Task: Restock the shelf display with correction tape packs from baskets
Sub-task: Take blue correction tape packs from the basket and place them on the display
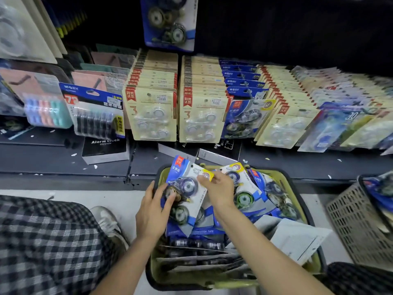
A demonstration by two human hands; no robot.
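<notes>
both hands over the olive-green basket (297, 188) on the floor, holding one blue-and-white correction tape pack (187, 188) tilted above the pile. left hand (154, 211) curled round the pack's left edge, fingers across the blister wheels. right hand (217, 190) pinching the yellow top-right corner. more packs of the same kind heaped in the basket beneath. on the shelf display (63, 167) behind, cream three-packs (153, 116) hanging in rows. grey mesh basket (357, 226) to the right, also holding blue packs.
</notes>
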